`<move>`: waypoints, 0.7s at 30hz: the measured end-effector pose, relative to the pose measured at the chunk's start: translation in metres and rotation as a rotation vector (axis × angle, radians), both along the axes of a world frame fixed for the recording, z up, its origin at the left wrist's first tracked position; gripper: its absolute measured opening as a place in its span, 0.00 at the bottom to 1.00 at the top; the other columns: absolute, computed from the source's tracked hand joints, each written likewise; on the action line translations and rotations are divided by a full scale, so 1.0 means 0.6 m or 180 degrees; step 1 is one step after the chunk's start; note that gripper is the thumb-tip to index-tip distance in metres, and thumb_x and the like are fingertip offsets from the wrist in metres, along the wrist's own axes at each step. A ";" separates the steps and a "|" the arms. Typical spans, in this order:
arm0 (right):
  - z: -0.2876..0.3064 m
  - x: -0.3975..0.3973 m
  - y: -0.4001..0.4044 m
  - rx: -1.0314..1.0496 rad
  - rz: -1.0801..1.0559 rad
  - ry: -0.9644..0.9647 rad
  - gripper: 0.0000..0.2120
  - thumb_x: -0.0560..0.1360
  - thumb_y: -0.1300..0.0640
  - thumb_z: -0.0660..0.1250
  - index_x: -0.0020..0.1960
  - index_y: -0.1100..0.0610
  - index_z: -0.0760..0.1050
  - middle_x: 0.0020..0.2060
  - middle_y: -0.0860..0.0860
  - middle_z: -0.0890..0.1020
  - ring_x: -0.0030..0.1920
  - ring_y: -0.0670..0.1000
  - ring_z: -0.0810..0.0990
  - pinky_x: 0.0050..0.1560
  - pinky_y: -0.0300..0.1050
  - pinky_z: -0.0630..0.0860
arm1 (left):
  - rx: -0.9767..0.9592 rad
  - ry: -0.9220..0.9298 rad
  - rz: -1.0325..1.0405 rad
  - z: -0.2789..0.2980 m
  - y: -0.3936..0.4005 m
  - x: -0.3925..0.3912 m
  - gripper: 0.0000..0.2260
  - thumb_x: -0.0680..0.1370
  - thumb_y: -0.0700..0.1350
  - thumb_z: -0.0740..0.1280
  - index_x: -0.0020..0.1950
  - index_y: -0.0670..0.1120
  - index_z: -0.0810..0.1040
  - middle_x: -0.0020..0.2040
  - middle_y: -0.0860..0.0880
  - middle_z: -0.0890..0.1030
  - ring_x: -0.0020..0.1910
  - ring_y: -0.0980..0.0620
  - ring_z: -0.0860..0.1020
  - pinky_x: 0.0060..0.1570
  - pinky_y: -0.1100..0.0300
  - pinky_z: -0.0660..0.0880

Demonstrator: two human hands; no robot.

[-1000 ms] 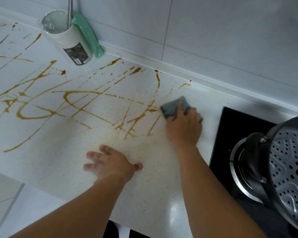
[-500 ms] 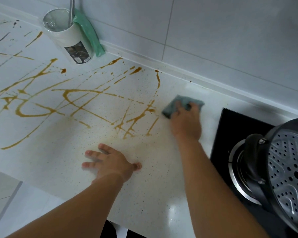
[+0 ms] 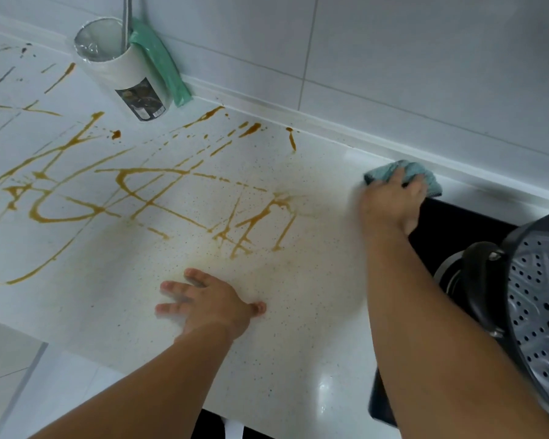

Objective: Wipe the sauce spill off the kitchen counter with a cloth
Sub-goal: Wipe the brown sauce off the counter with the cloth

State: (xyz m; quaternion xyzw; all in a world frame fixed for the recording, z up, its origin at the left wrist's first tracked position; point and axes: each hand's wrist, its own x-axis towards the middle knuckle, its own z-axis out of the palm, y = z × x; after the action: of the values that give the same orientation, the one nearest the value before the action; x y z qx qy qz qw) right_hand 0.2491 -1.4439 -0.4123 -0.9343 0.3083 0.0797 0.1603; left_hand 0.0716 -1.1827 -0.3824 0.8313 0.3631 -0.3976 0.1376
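Brown sauce streaks (image 3: pixel 133 191) cross the white speckled counter (image 3: pixel 314 312) from the far left to the middle. My right hand (image 3: pixel 390 201) presses a grey-green cloth (image 3: pixel 425 175) onto the counter near the back wall, just left of the black hob. The fingers lie over the cloth and hide most of it. My left hand (image 3: pixel 210 302) rests flat on the counter near the front edge, fingers spread, holding nothing. A faint yellowish smear shows on the counter between the two hands.
A white cylindrical holder (image 3: pixel 124 77) with a metal handle and a green cloth (image 3: pixel 162 64) behind it stands at the back wall. A black hob (image 3: pixel 457 226) with a dark pot and perforated steamer insert (image 3: pixel 539 312) fills the right side. The counter's front edge runs along the lower left.
My right hand slid the cloth to the right and back toward the wall, from the streak ends to the hob's corner. My left hand stayed flat in place.
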 end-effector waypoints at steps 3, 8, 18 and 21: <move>0.015 0.045 0.053 -0.0095 -0.0206 0.0051 0.34 0.84 0.47 0.46 0.84 0.66 0.48 0.82 0.67 0.53 0.83 0.67 0.48 0.82 0.65 0.43 | -0.0044 -0.0044 0.0081 0.003 -0.003 -0.002 0.71 0.63 0.73 0.74 0.78 0.37 0.28 0.77 0.28 0.31 0.77 0.22 0.37 0.71 0.25 0.53; -0.001 -0.001 0.140 0.0139 0.1451 -0.0195 0.30 0.85 0.44 0.48 0.86 0.50 0.52 0.84 0.59 0.51 0.84 0.63 0.46 0.83 0.59 0.41 | -0.0043 -0.0020 0.0066 0.005 -0.002 0.000 0.70 0.64 0.72 0.74 0.79 0.37 0.28 0.77 0.28 0.31 0.77 0.22 0.36 0.71 0.25 0.53; 0.000 -0.023 0.097 -0.0188 0.0992 0.0342 0.30 0.86 0.44 0.37 0.86 0.49 0.43 0.84 0.63 0.46 0.83 0.67 0.41 0.81 0.67 0.38 | -0.0040 -0.0045 0.0160 0.010 -0.006 0.000 0.70 0.64 0.71 0.75 0.78 0.38 0.28 0.77 0.29 0.30 0.77 0.22 0.37 0.71 0.26 0.54; 0.012 -0.148 0.194 -0.0127 0.1915 0.0270 0.32 0.85 0.40 0.36 0.86 0.50 0.41 0.83 0.66 0.45 0.82 0.69 0.42 0.80 0.68 0.41 | 0.0025 -0.0074 0.0153 0.014 -0.010 -0.001 0.69 0.66 0.71 0.74 0.79 0.38 0.28 0.78 0.29 0.31 0.77 0.23 0.37 0.72 0.27 0.54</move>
State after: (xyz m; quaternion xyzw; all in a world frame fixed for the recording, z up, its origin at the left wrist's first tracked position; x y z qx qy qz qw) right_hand 0.1603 -1.3278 -0.4050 -0.9825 0.0257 0.1565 0.0981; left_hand 0.0712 -1.1885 -0.3742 0.8274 0.3829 -0.3832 0.1481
